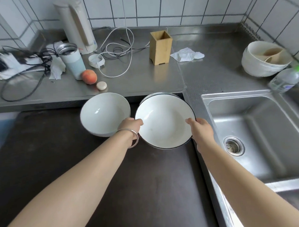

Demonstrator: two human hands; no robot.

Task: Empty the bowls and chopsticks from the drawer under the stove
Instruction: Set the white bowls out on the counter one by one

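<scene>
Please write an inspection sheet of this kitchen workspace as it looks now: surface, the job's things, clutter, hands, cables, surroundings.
Surface: dark stove top, bare in front; steel counter behind it.
Job's things: black-rimmed bowl stack held tilted; plain white bowl standing beside it; empty wooden chopstick holder; chopsticks: nothing seen.
Clutter: peach, tumbler, tissue, kettle.
Hands: left hand and right hand grip opposite rims of the stack.
Cables: white cable looped; black cables tangled at left.
Surroundings: sink at right, stacked bowls behind it, tiled wall.
</scene>
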